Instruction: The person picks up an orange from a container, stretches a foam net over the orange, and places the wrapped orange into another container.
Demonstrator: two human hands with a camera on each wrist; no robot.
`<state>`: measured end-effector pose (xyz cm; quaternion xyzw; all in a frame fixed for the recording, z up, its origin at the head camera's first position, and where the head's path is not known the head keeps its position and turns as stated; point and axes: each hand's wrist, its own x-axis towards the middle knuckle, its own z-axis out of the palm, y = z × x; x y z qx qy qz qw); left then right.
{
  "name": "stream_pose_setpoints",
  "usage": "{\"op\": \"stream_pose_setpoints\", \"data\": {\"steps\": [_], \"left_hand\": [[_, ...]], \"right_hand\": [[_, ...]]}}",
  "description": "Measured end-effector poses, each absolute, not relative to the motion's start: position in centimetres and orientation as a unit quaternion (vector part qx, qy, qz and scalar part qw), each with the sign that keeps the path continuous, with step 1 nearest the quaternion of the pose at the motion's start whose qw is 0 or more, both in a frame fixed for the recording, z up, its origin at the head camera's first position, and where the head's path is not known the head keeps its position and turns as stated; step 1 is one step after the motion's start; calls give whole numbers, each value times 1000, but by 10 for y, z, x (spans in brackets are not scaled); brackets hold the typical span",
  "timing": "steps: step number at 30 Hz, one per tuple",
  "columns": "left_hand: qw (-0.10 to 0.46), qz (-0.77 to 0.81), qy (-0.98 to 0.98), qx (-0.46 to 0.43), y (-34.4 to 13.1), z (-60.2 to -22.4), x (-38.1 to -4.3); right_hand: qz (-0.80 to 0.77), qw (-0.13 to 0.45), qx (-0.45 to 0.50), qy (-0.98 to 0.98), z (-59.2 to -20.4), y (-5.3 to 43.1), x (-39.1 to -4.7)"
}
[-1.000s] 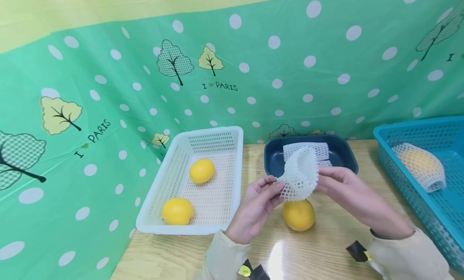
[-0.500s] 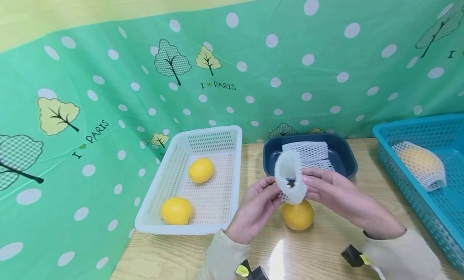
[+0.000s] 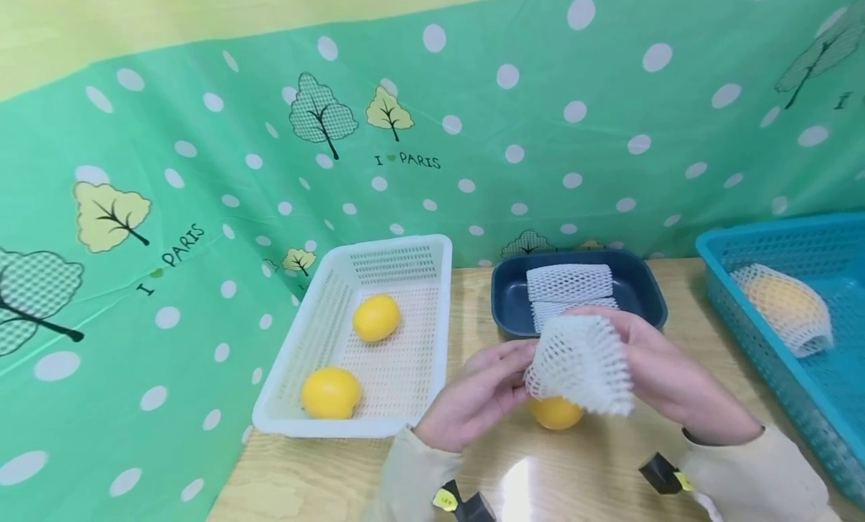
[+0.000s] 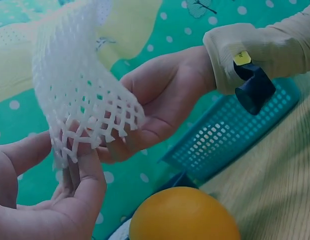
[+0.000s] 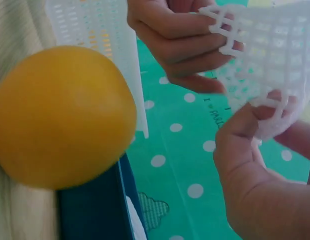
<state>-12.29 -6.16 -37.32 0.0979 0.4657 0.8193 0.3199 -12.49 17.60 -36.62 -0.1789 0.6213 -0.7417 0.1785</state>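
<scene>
A white foam fruit net (image 3: 581,360) is held up over the table between both hands. My left hand (image 3: 483,394) pinches its left edge, seen in the left wrist view with fingertips at the lattice rim. My right hand (image 3: 665,372) grips the other side; in the right wrist view its thumb (image 5: 240,130) is at the net's rim. Behind the net in the head view, a round yellow-orange fruit (image 3: 556,414) sits on the table, its upper part covered. Neither hand touches this fruit (image 5: 65,117).
To the left stands a white basket (image 3: 442,334) with two yellow fruits (image 3: 376,318). A dark blue tray (image 3: 642,289) behind the hands has flat foam nets (image 3: 570,283) in it. On the right, a blue basket (image 3: 750,319) contains a netted fruit (image 3: 784,308).
The net has turned: its opening faced the head camera half a second ago, and now its lattice side shows, tipped down to the right over the fruit. The fruit has stayed put.
</scene>
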Motion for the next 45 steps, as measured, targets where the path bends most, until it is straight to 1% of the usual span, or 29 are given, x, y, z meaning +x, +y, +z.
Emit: {"op": "stream_pose_setpoints", "data": {"steps": [3, 6, 9, 17, 26, 32, 39, 45], "left_hand": [[297, 819, 485, 72, -63, -374, -123], [269, 821, 500, 50, -63, -376, -123], [256, 821, 509, 43, -63, -376, -123], [254, 818, 512, 59, -64, -380, -124], [224, 794, 565, 37, -64, -385, -123], [219, 784, 580, 22, -67, -392, -118], [191, 771, 607, 11, -65, -404, -115], [198, 758, 621, 1, -62, -410, -120]], "right_hand": [[-713, 175, -157, 661, -365, 173, -124], [-687, 156, -147, 694, -365, 171, -123], [-665, 138, -133, 722, -364, 171, -122], [-644, 124, -111, 747, -364, 172, -119], [-629, 151, -119, 753, -369, 179, -120], [-610, 140, -127, 769, -376, 177, -120], [-586, 146, -112, 789, -384, 171, -119], [-567, 138, -105, 806, -385, 171, -122]]}}
